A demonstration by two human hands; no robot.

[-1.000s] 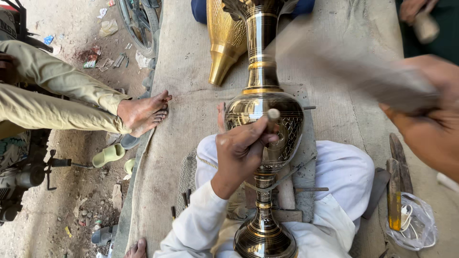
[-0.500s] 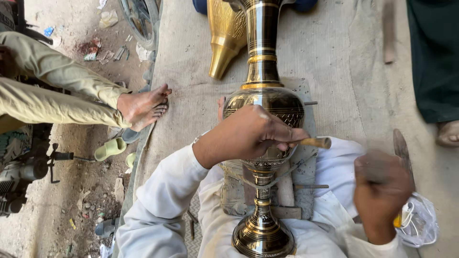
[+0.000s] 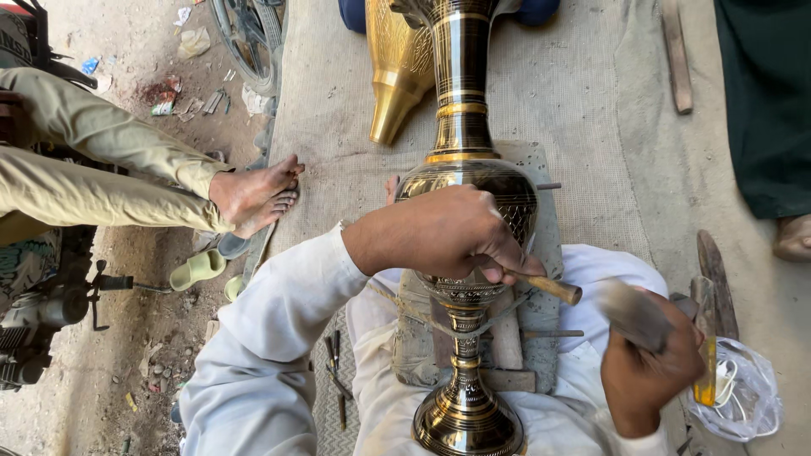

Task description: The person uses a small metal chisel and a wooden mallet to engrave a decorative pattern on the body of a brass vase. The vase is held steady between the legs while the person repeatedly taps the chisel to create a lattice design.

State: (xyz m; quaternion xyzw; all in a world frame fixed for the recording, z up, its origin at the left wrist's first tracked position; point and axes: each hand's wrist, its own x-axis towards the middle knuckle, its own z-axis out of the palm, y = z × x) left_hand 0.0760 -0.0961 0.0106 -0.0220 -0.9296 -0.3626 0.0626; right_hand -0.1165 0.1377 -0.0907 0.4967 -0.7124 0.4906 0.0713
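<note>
A tall brass vase (image 3: pixel 463 127) with dark engraved bands lies along my lap, its round foot nearest me. My left hand (image 3: pixel 439 232) rests on the vase's belly and grips a small chisel (image 3: pixel 549 289) with a wooden end, angled against the metal. My right hand (image 3: pixel 646 363) sits to the right of the vase, closed on a hammer (image 3: pixel 634 314) that is blurred by motion and close to the chisel's end.
A second brass piece (image 3: pixel 397 67) lies behind the vase on the woven mat (image 3: pixel 574 110). Another person's bare foot (image 3: pixel 253 194) reaches the mat's left edge. Small tools (image 3: pixel 336 371) lie by my left leg. A plastic bag (image 3: pixel 743 397) lies at right.
My right hand has brought the hammer up from low right toward the chisel's end. One second ago it was raised high at the right. My left hand stays on the vase.
</note>
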